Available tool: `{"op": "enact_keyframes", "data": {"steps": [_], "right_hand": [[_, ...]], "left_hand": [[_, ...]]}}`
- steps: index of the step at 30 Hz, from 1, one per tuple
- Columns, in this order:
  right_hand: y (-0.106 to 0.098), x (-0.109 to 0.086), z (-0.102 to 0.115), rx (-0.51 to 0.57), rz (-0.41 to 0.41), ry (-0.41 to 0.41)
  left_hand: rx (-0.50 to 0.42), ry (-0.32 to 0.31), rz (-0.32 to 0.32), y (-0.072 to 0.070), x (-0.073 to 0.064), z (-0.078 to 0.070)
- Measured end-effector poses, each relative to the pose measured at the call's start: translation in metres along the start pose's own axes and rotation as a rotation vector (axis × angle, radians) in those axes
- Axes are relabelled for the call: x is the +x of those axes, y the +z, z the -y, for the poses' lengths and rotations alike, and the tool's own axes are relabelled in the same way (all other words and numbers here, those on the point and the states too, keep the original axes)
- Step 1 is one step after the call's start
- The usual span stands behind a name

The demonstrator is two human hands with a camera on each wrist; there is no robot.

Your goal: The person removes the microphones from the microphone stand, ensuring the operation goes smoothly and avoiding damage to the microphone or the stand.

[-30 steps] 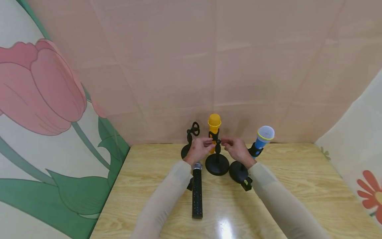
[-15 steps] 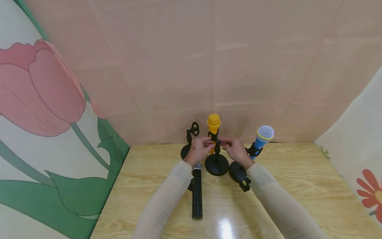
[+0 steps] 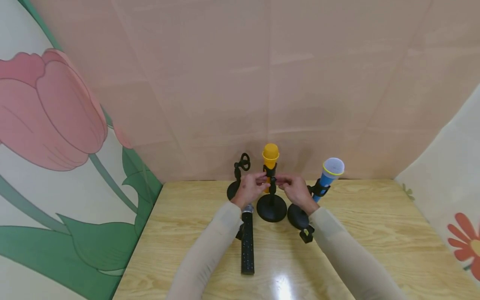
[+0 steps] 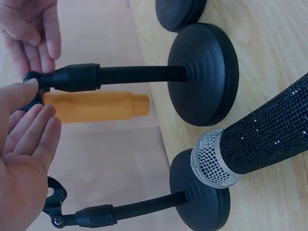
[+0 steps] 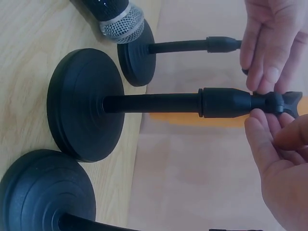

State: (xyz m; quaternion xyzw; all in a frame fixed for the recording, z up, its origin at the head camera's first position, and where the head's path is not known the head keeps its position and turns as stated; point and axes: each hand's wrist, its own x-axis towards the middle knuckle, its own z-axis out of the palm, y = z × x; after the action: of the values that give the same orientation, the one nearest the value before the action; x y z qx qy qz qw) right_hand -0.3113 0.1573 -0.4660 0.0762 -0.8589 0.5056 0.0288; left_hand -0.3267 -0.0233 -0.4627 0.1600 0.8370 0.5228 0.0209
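Note:
A yellow microphone (image 3: 271, 154) sits upright in the clip of the middle black microphone stand (image 3: 271, 208). My left hand (image 3: 248, 189) comes to the stand's top joint from the left; in the left wrist view its thumb (image 4: 31, 85) lies on the joint, with the fingers beside the clip. From the other side my right hand (image 3: 296, 189) pinches at the same joint, fingertips against it and thumb folded in by the clip (image 5: 291, 101). The yellow handle (image 4: 96, 107) hangs behind the stand's pole. Part of the clip is hidden behind the fingers.
A black glittery microphone (image 3: 247, 246) with a silver mesh head lies on the wooden table (image 3: 180, 233). Behind my left hand is another stand with a bare holder ring (image 3: 245, 161). At right, a blue microphone (image 3: 328, 177) leans in a third stand (image 3: 298, 216). A pink backdrop (image 3: 210, 104) closes the rear.
My right hand has come in from slightly apart to the stand's joint. The middle stand has shifted slightly toward me, and the yellow microphone's head has swayed slightly left, then right.

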Motion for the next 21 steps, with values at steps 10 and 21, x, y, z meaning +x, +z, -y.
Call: {"op": "enact_keyframes", "data": {"steps": [10,21], "right_hand": [[0.0003,-0.0011,0.0,0.078,0.016,0.006],[-0.0005,-0.0059,0.0048,0.062,0.052,0.054]], "left_hand": [[0.016,0.038,-0.001,0.0046,0.0034,0.0006],[0.056,0.014,-0.029,0.0073,0.0016,0.0036]]}}
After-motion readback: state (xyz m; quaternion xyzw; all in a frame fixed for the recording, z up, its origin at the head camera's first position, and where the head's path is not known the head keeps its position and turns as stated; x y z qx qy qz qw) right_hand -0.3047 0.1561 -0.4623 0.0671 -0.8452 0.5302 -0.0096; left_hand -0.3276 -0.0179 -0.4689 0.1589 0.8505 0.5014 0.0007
